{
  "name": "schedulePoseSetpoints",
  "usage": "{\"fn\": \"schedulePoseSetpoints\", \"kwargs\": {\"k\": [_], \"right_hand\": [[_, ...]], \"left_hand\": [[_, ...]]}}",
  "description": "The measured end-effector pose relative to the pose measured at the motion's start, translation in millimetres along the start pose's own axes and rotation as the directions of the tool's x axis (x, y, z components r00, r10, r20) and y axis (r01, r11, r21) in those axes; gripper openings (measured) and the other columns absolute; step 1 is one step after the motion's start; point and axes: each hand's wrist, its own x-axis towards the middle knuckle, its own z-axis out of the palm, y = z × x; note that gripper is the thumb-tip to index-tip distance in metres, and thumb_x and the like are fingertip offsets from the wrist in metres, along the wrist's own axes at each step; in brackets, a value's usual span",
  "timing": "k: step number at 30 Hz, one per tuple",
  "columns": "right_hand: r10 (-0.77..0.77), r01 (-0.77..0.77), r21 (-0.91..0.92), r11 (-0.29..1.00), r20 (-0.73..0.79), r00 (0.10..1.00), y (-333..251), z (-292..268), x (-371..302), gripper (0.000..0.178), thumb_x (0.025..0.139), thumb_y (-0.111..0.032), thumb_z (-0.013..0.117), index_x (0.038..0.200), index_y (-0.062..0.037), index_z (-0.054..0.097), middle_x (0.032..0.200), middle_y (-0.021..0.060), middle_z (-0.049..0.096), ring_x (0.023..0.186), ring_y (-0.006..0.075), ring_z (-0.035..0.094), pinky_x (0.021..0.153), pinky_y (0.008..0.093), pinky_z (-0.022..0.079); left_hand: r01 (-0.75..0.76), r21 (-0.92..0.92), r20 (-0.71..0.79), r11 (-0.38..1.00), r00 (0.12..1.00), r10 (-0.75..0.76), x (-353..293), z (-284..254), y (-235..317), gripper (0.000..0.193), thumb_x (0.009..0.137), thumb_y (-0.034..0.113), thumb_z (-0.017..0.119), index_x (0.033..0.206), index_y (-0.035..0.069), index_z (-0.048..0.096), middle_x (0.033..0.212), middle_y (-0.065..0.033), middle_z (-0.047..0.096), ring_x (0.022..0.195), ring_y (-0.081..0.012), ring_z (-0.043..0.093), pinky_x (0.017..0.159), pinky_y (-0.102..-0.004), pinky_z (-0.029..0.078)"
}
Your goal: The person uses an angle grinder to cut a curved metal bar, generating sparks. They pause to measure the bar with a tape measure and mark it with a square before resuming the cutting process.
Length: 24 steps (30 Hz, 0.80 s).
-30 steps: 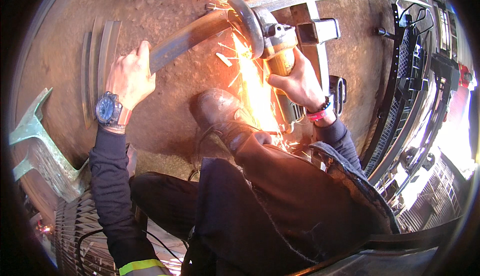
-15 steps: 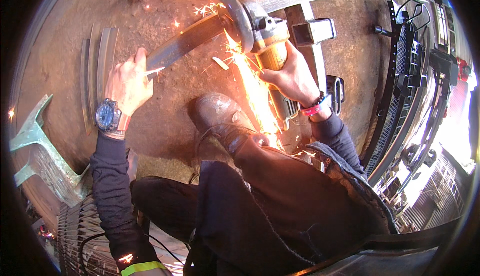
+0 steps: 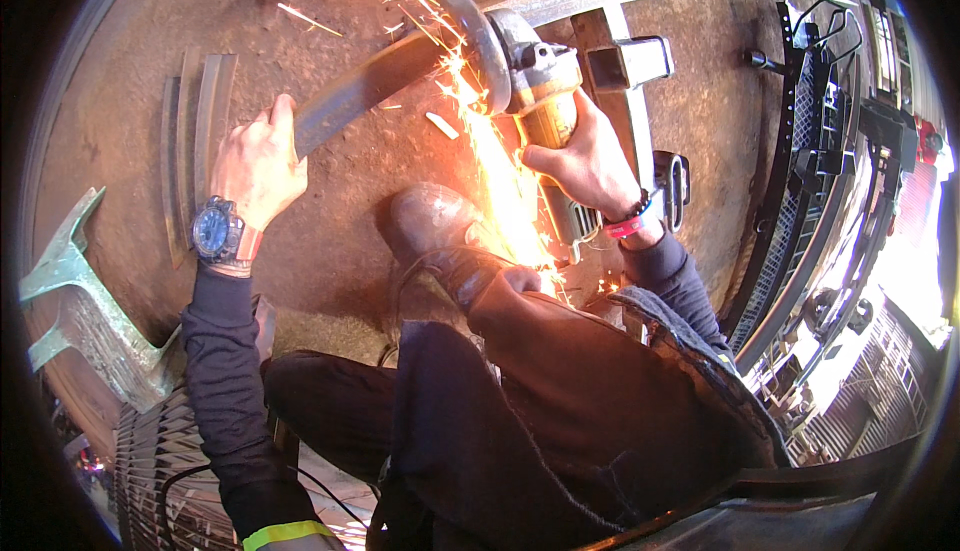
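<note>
My right hand [image 3: 588,158] is wrapped round the yellow body of an angle grinder [image 3: 545,86]. The grinder's guarded disc meets a flat metal bar [image 3: 365,93], and a bright stream of sparks [image 3: 500,176] pours from there down toward my boot. More sparks fly off at the far side. My left hand [image 3: 258,163], with a dark watch at its wrist, grips the near left end of that bar. Its far end is hidden behind the grinder's guard.
Several flat metal strips [image 3: 205,141] lie left of my left hand. A greenish steel beam piece [image 3: 95,301] is at the far left. My brown boot [image 3: 440,226] stands under the sparks. A square-tube metal frame [image 3: 630,63] lies beyond the grinder; black metal racks [image 3: 800,151] line the right.
The grinder and my right hand have shifted very slightly to the right and down. The spark stream is broader, and sparks spread differently at the far side. My left hand stays put.
</note>
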Motion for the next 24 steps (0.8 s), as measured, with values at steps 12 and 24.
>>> {"fn": "schedulePoseSetpoints", "kwargs": {"k": [12,24], "right_hand": [[0.037,-0.037,-0.025,0.999,0.015,0.999,-0.7,-0.8,3.6,0.064,0.066,-0.025,0.079,0.117,0.0049,0.054,0.100,0.0246,0.069,0.096,0.0376,0.068,0.085,0.0422,0.053],[0.041,-0.041,-0.035,0.999,0.016,0.999,4.3,-1.4,-3.5,0.065,0.065,-0.024,0.080,0.118,0.0034,0.053,0.103,0.0242,0.068,0.098,0.0367,0.068,0.086,0.0424,0.052]], "left_hand": [[-0.001,-0.001,-0.007,1.000,1.000,0.001,-1.3,0.9,1.8,0.059,0.074,0.012,0.076,0.125,-0.002,0.049,0.102,-0.0238,0.067,0.089,-0.0406,0.069,0.079,-0.0457,0.057],[0.009,0.020,0.011,1.000,1.000,-0.010,-1.1,-4.1,4.8,0.059,0.076,0.013,0.076,0.125,0.000,0.048,0.105,-0.0230,0.067,0.091,-0.0401,0.069,0.080,-0.0458,0.057]]}}
